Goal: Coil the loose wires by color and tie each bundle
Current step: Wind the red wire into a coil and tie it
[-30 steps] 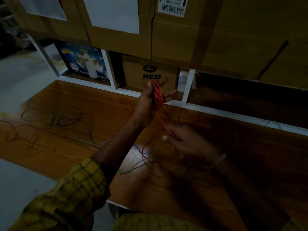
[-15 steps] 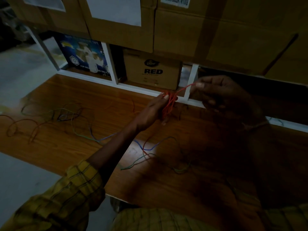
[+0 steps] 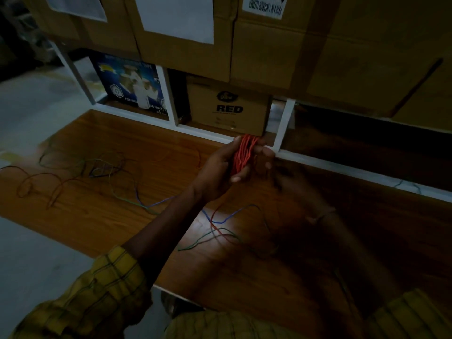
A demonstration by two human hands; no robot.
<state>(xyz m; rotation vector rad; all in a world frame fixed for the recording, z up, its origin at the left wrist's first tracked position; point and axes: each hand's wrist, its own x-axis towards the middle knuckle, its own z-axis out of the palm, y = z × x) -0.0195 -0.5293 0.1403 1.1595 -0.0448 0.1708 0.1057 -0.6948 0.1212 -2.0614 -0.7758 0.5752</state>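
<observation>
An orange-red wire coil [image 3: 243, 154] is wound around the fingers of my left hand [image 3: 220, 172], held above the wooden table [image 3: 97, 216]. My right hand [image 3: 288, 182] is in deep shadow just right of the coil, its fingers touching the coil's right side near the top. Loose blue, green and red wires [image 3: 217, 228] lie on the table below my hands. More tangled loose wires [image 3: 80, 172] of several colors sprawl across the left part of the table.
Cardboard boxes [image 3: 281, 45] are stacked on a white shelf frame [image 3: 283, 123] behind the table. A box marked RED [image 3: 227, 108] and a blue printed box [image 3: 129, 84] stand in the lower shelf. Grey floor lies to the left.
My right hand has come down from pulling the wire end out to the right and now sits against the coil. The coil looks thicker in my left hand.
</observation>
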